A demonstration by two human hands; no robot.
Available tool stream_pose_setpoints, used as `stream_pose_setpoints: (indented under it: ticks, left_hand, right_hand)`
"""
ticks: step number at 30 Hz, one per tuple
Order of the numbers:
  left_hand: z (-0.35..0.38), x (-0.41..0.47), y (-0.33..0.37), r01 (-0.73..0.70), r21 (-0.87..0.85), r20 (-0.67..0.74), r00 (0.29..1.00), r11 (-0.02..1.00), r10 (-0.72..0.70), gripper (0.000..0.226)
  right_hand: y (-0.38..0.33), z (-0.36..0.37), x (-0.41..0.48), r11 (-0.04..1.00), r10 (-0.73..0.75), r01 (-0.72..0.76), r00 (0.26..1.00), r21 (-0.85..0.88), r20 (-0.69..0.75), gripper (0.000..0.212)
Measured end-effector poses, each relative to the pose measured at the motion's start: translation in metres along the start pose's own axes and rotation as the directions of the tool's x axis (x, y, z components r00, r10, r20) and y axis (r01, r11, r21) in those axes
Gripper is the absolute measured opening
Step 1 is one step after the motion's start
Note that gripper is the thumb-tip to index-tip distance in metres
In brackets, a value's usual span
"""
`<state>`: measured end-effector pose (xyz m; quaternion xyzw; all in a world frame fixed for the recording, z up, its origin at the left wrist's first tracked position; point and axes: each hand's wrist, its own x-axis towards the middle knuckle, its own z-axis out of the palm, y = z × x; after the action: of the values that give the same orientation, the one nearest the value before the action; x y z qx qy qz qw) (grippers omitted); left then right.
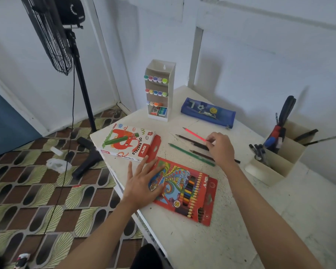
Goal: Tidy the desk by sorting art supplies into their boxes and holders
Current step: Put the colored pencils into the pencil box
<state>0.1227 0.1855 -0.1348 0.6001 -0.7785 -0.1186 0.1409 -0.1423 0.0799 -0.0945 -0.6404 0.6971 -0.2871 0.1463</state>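
A: Four loose pencils (pixel 201 154) are counted at the right hand (pixel 220 147): one pink pencil (pixel 194 134), one green pencil (pixel 190 154), two dark. More may be hidden beneath the palm.

B: How is the pink one held?

A: Its near end is pinched by curled fingertips, presumably to be lifted first.

B: And the left hand (pixel 144 179)?

A: It is laid flat, fingers straight, on the one colour pencil box (pixel 194 193), probably so that the box is steadied for filling.

B: Further out?

A: One oil pastels box (pixel 128 142) is seen beyond the left hand, and one pencil case (pixel 208 111) beyond the right.
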Motion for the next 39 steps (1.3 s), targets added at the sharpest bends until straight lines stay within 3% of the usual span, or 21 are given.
stream_pose_setpoints:
  ticks: [7, 13, 19, 23, 29, 33, 37, 39]
  left_hand:
    - [-0.001, 0.000, -0.001, 0.008, 0.036, 0.052, 0.999, 0.999, -0.010, 0.086]
    - [-0.002, 0.000, 0.000, -0.005, 0.069, 0.065, 0.998, 0.998, 0.000, 0.093]
    - [-0.005, 0.000, 0.001, -0.044, 0.056, 0.068, 0.997, 0.997, 0.040, 0.097]
    - [-0.003, 0.000, -0.001, -0.102, 0.054, 0.065, 0.993, 0.993, 0.098, 0.093]
    - [-0.002, 0.000, -0.004, -0.159, 0.052, 0.086, 0.984, 0.986, 0.155, 0.090]
    - [-0.003, 0.001, -0.006, -0.190, 0.064, 0.114, 0.977, 0.980, 0.182, 0.089]
    - [-0.001, 0.001, -0.007, -0.222, 0.054, 0.134, 0.968, 0.973, 0.214, 0.092]
    - [0.000, 0.001, -0.008, -0.236, 0.060, 0.151, 0.963, 0.970, 0.225, 0.094]
  right_hand:
    - [-0.015, -0.035, -0.047, 0.949, 0.033, -0.022, 0.999, 0.315, -0.031, 0.010]
    - [-0.005, -0.048, -0.104, 0.914, 0.131, -0.136, 0.991, 0.382, 0.041, 0.036]
    - [0.007, -0.051, -0.148, 0.788, 0.321, -0.229, 0.945, 0.572, -0.064, 0.024]
    - [0.011, -0.048, -0.170, 0.645, 0.437, -0.165, 0.880, 0.746, -0.184, 0.010]
    - [0.012, -0.026, -0.182, 0.448, 0.679, -0.187, 0.707, 0.874, -0.197, 0.020]
    - [0.012, -0.017, -0.188, 0.398, 0.736, -0.195, 0.651, 0.896, -0.186, 0.020]
    - [0.005, -0.016, -0.196, 0.428, 0.721, -0.137, 0.648, 0.893, -0.247, 0.047]
    - [0.003, -0.014, -0.197, 0.463, 0.722, -0.140, 0.632, 0.875, -0.282, 0.034]
